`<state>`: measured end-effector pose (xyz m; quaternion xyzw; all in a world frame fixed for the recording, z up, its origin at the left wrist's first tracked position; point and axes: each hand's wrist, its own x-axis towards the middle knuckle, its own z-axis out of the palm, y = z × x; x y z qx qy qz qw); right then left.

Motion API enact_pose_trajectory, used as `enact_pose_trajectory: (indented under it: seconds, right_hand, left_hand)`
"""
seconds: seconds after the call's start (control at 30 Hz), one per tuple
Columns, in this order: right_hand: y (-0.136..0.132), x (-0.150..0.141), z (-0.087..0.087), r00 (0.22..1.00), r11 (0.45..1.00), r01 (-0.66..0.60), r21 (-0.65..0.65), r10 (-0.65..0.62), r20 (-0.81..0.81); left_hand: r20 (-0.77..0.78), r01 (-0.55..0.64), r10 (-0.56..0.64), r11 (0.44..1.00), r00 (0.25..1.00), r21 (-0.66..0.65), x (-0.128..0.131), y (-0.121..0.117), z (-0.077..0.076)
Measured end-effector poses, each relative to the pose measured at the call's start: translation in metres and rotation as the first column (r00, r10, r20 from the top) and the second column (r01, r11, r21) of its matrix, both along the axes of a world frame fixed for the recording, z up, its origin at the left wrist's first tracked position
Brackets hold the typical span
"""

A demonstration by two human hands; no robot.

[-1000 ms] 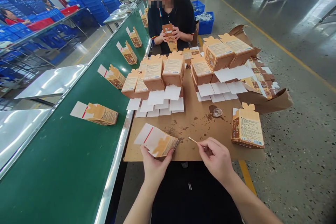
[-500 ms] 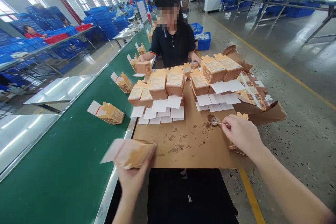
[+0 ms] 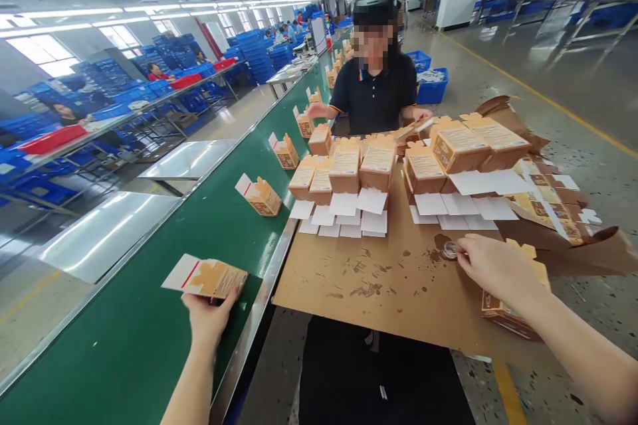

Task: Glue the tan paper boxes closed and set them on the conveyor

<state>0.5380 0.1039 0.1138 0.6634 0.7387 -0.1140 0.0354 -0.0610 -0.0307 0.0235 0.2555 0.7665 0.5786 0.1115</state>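
Note:
My left hand is closed around the lower side of a small brown cardboard box over the green belt. The box's white flap with a red stripe stands open on the left. At the right of the cardboard sheet, my right hand has its fingers pinched beside a small clear dish. The thin stick in that pinch is mostly hidden by the fingers now. Dark wet spots surround the dish. Under my right forearm stands another brown box, partly covered.
Stacked boxes with white flaps stand across the brown cardboard sheet. More boxes stand along the green belt. A co-worker sits opposite, handling a flat carton piece. Flattened cartons lie at the right.
My left hand has carried its box left, from the sheet's edge onto the green belt. My right hand stays at the dish. The co-worker's hand has let go of a box.

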Motion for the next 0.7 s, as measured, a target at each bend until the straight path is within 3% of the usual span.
enact_pose_trajectory:
  seconds: [0.1,0.3,0.43,0.5,0.57,0.63,0.7]
  right_hand:
    - [0.003,0.002,-0.003,1.0,1.0,0.006,-0.015,-0.006,0.006]
    - [0.006,0.005,-0.005,1.0,1.0,-0.012,-0.021,0.012,-0.025]
    - [0.004,0.007,-0.004,0.998,1.0,-0.018,0.021,0.019,-0.054]
    - [0.003,0.007,-0.003,0.998,1.0,-0.011,0.015,0.012,-0.058]
    - [0.002,0.006,-0.002,0.997,1.0,-0.002,0.011,0.003,-0.071]
    - [0.0,0.004,0.0,0.996,1.0,-0.001,0.029,0.004,-0.088]
    - [-0.001,0.003,0.001,0.995,0.999,-0.005,0.051,0.01,-0.101]
  left_hand:
    - [0.081,0.014,-0.01,0.998,0.997,-0.055,-0.001,0.007,0.004]
    - [0.093,0.064,-0.055,0.994,0.994,-0.09,-0.003,0.012,0.008]
    - [0.086,-0.081,0.081,0.997,0.993,0.008,-0.004,-0.004,0.014]
    - [0.043,-0.203,0.199,0.973,0.979,0.114,-0.001,-0.012,0.029]
    - [-0.043,-0.264,0.289,0.917,0.956,0.299,0.009,-0.01,0.054]
    - [-0.14,-0.179,0.278,0.855,0.95,0.486,0.029,0.007,0.086]
    - [-0.216,0.025,0.108,0.844,0.97,0.535,0.059,0.045,0.119]
